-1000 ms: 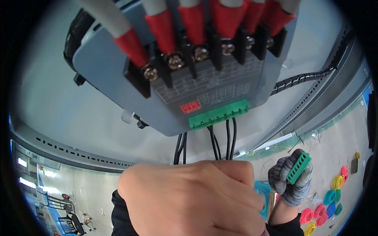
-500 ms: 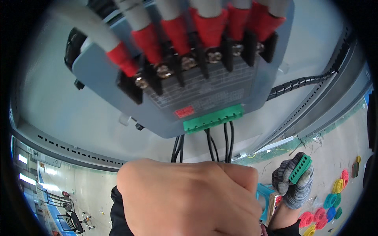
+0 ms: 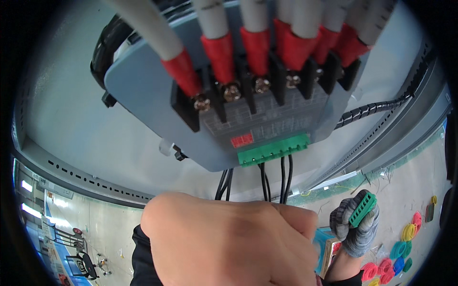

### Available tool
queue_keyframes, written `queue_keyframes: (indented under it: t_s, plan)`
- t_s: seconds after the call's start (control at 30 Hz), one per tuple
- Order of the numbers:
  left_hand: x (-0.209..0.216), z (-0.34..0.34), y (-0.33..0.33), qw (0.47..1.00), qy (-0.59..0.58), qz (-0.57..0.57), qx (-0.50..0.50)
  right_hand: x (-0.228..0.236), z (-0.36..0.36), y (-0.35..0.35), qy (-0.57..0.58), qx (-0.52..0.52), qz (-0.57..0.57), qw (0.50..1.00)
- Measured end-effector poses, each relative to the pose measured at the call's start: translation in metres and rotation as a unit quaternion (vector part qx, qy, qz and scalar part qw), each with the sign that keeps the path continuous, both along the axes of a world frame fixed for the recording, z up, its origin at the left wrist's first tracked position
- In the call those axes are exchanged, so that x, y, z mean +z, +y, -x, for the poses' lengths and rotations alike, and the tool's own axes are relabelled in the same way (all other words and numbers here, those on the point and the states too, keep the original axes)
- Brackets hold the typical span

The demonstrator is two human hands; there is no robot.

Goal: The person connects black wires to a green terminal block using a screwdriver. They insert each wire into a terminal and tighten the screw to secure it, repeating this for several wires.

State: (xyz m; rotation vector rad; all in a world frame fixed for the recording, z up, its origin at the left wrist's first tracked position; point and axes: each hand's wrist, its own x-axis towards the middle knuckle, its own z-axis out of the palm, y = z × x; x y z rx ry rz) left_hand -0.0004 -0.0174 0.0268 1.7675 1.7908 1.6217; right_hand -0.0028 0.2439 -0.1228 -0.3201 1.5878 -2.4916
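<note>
My bare left hand [image 3: 224, 238] fills the lower middle, back toward me and fingers curled under. What those fingers hold, if anything, is hidden. Several thin black wires [image 3: 265, 183] run down behind it from a green terminal strip [image 3: 274, 150] on the lower edge of a grey device [image 3: 143, 95]. To the right, my right hand [image 3: 355, 229], in a grey knit glove, is closed around a loose green terminal block [image 3: 362, 209] with a row of slots. Thick white cables with red sleeves [image 3: 255, 50] end at the device's screw terminals, between black dividers.
A pale metal panel [image 3: 62, 128] with a perforated frame edge surrounds the device. Black spiral-wrapped cable [image 3: 374, 113] runs off to the right. Coils of coloured wire [image 3: 398, 250] lie on the floor at right. A blue stool [image 3: 322, 243] stands behind my hands; a black chair [image 3: 86, 264] is far left.
The device and its cables have shifted right and slightly down in view. My left hand keeps nearly the same place; the gloved right hand sits slightly lower, still holding the green block.
</note>
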Motion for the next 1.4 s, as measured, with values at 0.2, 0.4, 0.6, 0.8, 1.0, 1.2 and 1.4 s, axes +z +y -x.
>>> queue_keyframes:
  t_s: [0.2,0.4,0.6,0.8,1.0,1.2,1.4]
  plan:
    - [0.003,-0.001,-0.001,1.0,0.0,0.01,-0.003,0.003,0.001,-0.002,0.0,-0.011,-0.002,1.0]
    - [0.0,0.002,0.0,1.0,0.001,0.002,-0.006,0.006,0.004,-0.002,-0.006,0.014,0.022,1.0]
    - [0.024,-0.004,0.019,0.956,0.118,0.27,0.007,0.007,-0.001,-0.002,-0.003,-0.011,0.021,1.0]
    - [0.002,0.014,0.027,0.923,0.179,0.303,0.157,0.016,0.007,0.001,0.047,-0.015,-0.076,0.996]
    - [-0.016,-0.007,0.047,0.909,0.112,0.205,0.345,0.053,0.015,-0.003,0.085,0.037,-0.1,0.991]
    - [-0.01,-0.008,0.047,0.911,0.123,0.183,0.349,0.077,0.003,-0.005,0.123,0.041,-0.124,0.984]
    - [-0.011,-0.011,0.039,0.915,0.125,0.174,0.343,0.087,-0.003,-0.016,0.155,0.018,-0.175,0.972]
